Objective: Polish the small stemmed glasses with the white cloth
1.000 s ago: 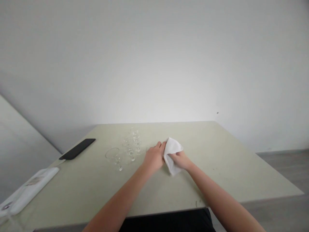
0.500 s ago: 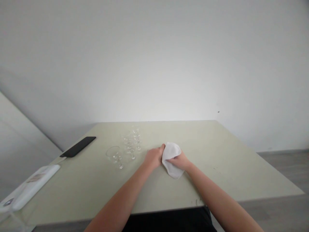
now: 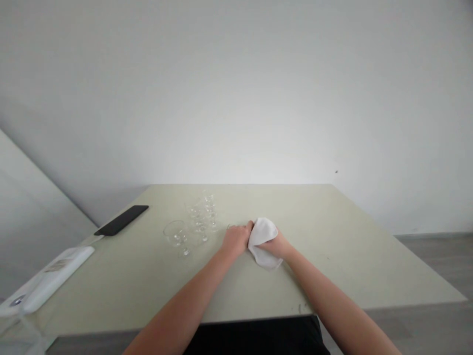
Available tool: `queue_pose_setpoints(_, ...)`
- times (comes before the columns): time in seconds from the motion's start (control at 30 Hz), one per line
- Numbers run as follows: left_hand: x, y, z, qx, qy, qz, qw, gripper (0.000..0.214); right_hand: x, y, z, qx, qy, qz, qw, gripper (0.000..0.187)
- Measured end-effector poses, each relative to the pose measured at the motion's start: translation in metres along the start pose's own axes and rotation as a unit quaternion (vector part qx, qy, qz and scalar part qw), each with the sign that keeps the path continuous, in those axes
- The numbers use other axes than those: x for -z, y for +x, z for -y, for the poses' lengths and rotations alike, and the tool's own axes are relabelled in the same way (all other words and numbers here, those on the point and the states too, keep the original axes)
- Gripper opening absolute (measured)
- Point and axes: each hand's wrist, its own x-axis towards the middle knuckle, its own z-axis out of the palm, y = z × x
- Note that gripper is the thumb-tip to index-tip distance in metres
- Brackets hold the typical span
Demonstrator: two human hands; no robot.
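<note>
My left hand is closed in a fist over the middle of the table. A sliver of clear rim shows beside its knuckles, seemingly part of a glass that the hand mostly hides. Pressed against that hand is a white cloth, gripped by my right hand with the fingers partly buried in its folds. To the left stand several clear stemmed glasses: a wide-bowled glass nearest me, and others grouped behind it, overlapping in view.
A black flat slab lies along the table's left edge. Nearer me is a white packet with printing, and clear plastic at the corner. The pale table meets a white wall behind.
Both hands stay together with the cloth, whose lower edge has shifted slightly. The camera view has tilted a little; the glasses stand as before.
</note>
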Motion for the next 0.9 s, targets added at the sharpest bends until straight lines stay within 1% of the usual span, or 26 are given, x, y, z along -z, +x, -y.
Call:
queue_pose_setpoints(0.07,0.0,0.001,0.001,0.014,-0.002,0.015,1.0,0.02,0.0,0.0,-0.001,0.039,-0.043,0.006,0.998,0.055)
queue_pose_setpoints(0.1,0.0,0.0,0.002,0.009,-0.002,0.006,1.0,0.019,-0.001,0.001,0.0,0.043,-0.051,0.005,0.998,0.053)
queue_pose_setpoints(0.13,0.001,0.0,0.002,-0.004,-0.003,-0.013,1.0,0.018,-0.002,0.003,0.002,0.035,-0.048,0.003,0.998,0.046)
queue_pose_setpoints(0.2,0.003,-0.002,0.002,-0.044,-0.001,-0.066,0.997,0.019,-0.004,0.005,0.007,-0.02,-0.006,-0.007,1.0,0.031)
queue_pose_setpoints(0.23,0.005,-0.002,0.002,-0.066,0.002,-0.093,0.993,0.02,-0.005,0.006,0.009,-0.059,0.031,-0.016,0.998,0.029)
queue_pose_setpoints(0.3,0.006,-0.004,0.001,-0.093,0.01,-0.126,0.988,0.022,-0.005,0.007,0.012,-0.127,0.098,-0.035,0.986,0.032)
queue_pose_setpoints(0.33,0.006,-0.004,0.001,-0.095,0.013,-0.127,0.987,0.022,-0.004,0.006,0.012,-0.145,0.11,-0.038,0.983,0.033)
queue_pose_setpoints(0.37,0.006,-0.004,0.001,-0.09,0.013,-0.118,0.989,0.02,-0.003,0.005,0.012,-0.146,0.102,-0.035,0.983,0.032)
queue_pose_setpoints(0.4,0.005,-0.004,0.001,-0.081,0.012,-0.101,0.992,0.019,-0.002,0.004,0.011,-0.13,0.08,-0.027,0.988,0.03)
queue_pose_setpoints(0.5,0.001,-0.002,0.002,-0.041,0.008,-0.033,0.999,0.019,0.001,0.0,0.007,-0.029,-0.002,0.021,0.999,0.033)
queue_pose_setpoints(0.57,0.0,-0.001,0.003,-0.02,0.005,-0.013,1.0,0.019,0.001,0.0,0.006,0.025,-0.031,0.037,0.999,0.035)
queue_pose_setpoints(0.6,0.001,-0.001,0.003,-0.018,0.003,-0.02,1.0,0.019,0.0,0.0,0.006,0.029,-0.031,0.034,0.999,0.035)
queue_pose_setpoints(0.63,0.001,-0.001,0.002,-0.025,0.002,-0.037,0.999,0.019,-0.001,0.001,0.006,0.016,-0.019,0.02,0.999,0.033)
queue_pose_setpoints(0.67,0.002,-0.001,0.001,-0.038,0.003,-0.06,0.997,0.02,-0.003,0.002,0.007,-0.013,0.005,0.001,1.0,0.032)
queue_pose_setpoints(0.73,0.003,-0.002,-0.001,-0.071,0.011,-0.108,0.992,0.021,-0.004,0.003,0.008,-0.091,0.065,-0.036,0.993,0.033)
queue_pose_setpoints(0.77,0.004,-0.003,-0.002,-0.08,0.017,-0.12,0.989,0.022,-0.004,0.004,0.008,-0.126,0.086,-0.044,0.987,0.034)
queue_pose_setpoints(0.8,0.004,-0.003,-0.002,-0.082,0.022,-0.121,0.989,0.022,-0.003,0.004,0.007,-0.144,0.092,-0.041,0.984,0.035)
queue_pose_setpoints(0.83,0.003,-0.003,-0.002,-0.077,0.025,-0.112,0.99,0.022,-0.002,0.004,0.006,-0.139,0.081,-0.027,0.987,0.035)
queue_pose_setpoints(0.87,0.003,-0.003,-0.002,-0.068,0.025,-0.096,0.993,0.023,0.0,0.004,0.005,-0.11,0.055,-0.005,0.992,0.034)
queue_pose_setpoints(0.9,0.002,-0.003,-0.002,-0.056,0.021,-0.075,0.995,0.023,0.002,0.003,0.004,-0.066,0.022,0.015,0.997,0.034)
